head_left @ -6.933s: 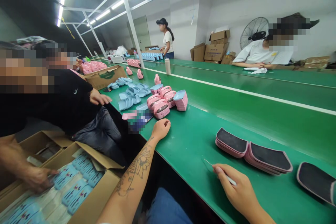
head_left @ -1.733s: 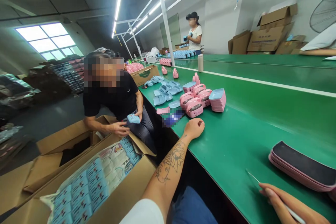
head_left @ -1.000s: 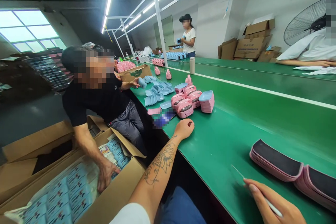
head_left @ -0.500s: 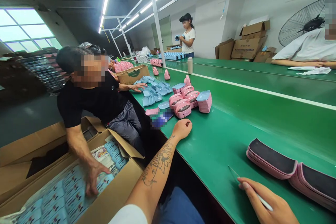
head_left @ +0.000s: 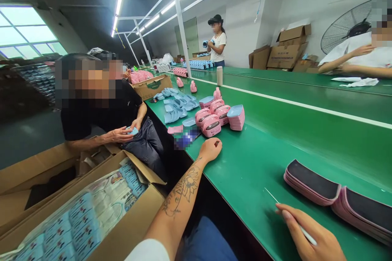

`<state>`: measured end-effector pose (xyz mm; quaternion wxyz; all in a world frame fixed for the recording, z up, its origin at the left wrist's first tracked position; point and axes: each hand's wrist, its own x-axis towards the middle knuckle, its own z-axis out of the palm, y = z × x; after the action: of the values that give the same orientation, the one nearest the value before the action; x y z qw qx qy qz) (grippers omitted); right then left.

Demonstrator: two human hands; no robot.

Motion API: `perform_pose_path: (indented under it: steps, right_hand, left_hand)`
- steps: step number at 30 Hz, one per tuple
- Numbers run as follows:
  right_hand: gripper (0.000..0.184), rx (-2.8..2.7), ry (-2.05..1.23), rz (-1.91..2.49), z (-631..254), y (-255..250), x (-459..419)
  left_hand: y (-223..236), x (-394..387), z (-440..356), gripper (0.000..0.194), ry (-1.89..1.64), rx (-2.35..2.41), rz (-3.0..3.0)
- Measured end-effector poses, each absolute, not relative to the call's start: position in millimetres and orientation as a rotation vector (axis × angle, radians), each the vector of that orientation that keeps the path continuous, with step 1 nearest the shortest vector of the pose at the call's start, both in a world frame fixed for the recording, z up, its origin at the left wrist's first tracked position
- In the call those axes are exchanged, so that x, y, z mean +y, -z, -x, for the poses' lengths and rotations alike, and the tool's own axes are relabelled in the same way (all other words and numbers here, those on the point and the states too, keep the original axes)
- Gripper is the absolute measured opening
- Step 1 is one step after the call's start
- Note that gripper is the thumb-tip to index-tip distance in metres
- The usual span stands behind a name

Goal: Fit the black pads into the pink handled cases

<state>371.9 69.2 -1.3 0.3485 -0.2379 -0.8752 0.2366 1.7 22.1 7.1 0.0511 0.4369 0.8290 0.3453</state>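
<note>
My left hand (head_left: 212, 149) rests as a loose fist on the green table near its edge; nothing shows in its curled fingers. Just beyond it stand several pink rounded cases (head_left: 211, 125) with dark windows. At the lower right, my right hand (head_left: 312, 230) grips a thin pointed tool (head_left: 307, 236) with a white handle, pinched between thumb and fingers. Its slender metal tip points up and left above the tabletop. Beyond this hand lie two stacks of curved pink pieces with black faces, a nearer stack (head_left: 312, 182) and another stack (head_left: 364, 212) at the right edge.
Left of me, an open carton (head_left: 143, 208) holds light blue printed parts. A co-worker (head_left: 101, 110) sits behind it. Blue trays (head_left: 180, 104) and a stack of pink-and-blue trays (head_left: 236, 117) stand on the table (head_left: 245, 163). A bottle (head_left: 219, 76) stands farther back.
The co-worker at left has lifted a light blue part from the carton and now holds it in both hands. The person at far right has raised a forearm. My hands keep their poses.
</note>
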Motion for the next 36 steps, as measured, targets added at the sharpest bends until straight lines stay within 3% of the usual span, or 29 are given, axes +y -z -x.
perform_pose_path:
  steps: [36]
  right_hand:
    - [0.034,-2.274,-0.821,0.699,-369.9,2.1,67.1]
  left_hand:
    - [-12.1,24.1,0.8,0.024,-1.066,2.515,-1.361]
